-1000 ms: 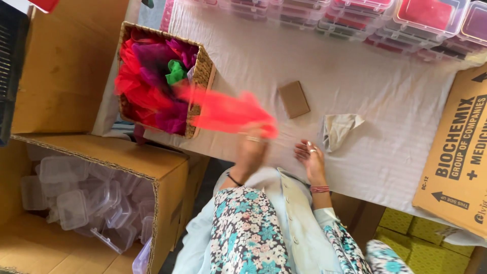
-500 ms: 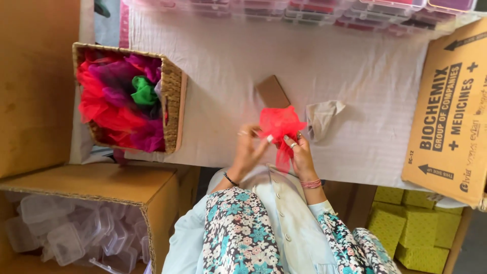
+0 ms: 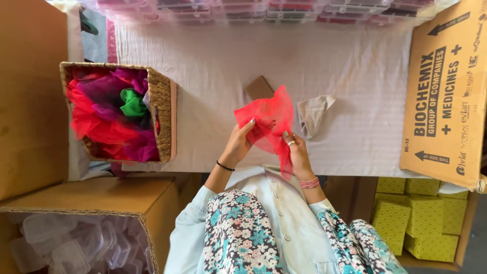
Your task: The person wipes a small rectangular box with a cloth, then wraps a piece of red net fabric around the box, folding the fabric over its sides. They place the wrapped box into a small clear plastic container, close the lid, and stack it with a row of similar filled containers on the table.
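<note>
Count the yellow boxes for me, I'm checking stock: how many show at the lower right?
4 at least: yellow boxes sit in a carton below the table edge, one at top left, one below it, one at right, one lowest. More may be hidden under the table and the big cardboard box.

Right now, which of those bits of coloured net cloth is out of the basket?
The red net cloth, held up over the table by both the left hand and the right hand. The other pieces, red, purple and green, lie bunched in the wicker basket.
</note>
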